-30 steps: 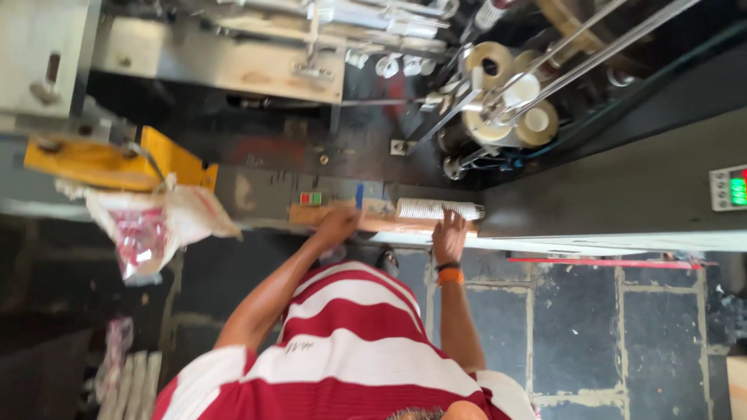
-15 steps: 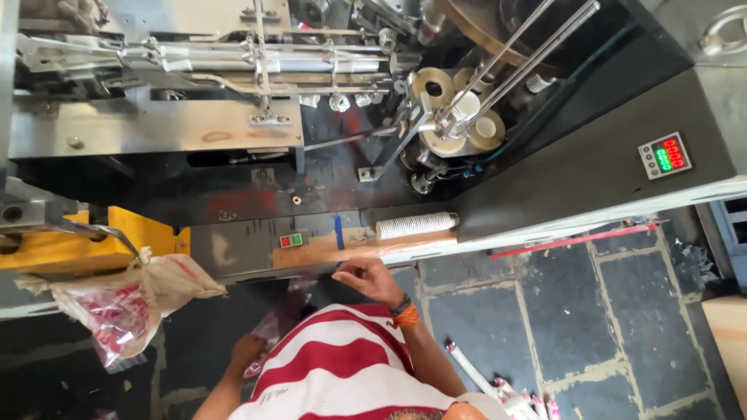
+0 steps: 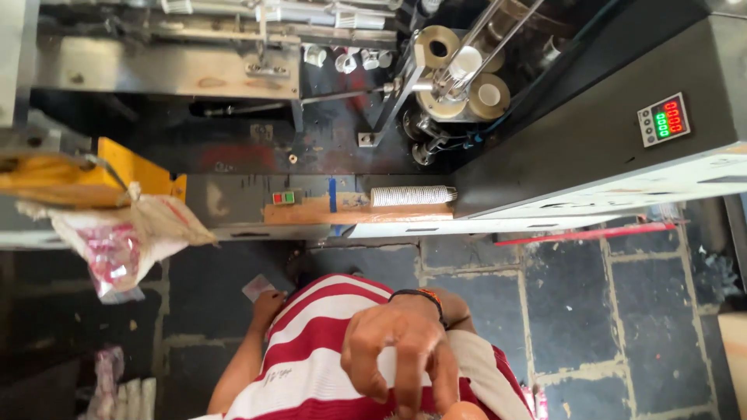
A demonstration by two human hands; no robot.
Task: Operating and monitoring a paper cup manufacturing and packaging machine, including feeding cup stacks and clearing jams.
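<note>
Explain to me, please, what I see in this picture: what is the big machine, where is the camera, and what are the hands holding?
The single picture comes from a camera worn on a person's head, looking down over a red-and-white striped shirt. The right hand, wearing a black and orange wristband, hangs open near the lens and holds nothing. The left hand is lower, by a small pale card; whether it grips the card is unclear. Ahead stands a large dark metal machine with a small lit number display. On its brown wooden ledge lies a stack of white paper cups on its side, near green and red buttons. A pale sack hangs at the left.
</note>
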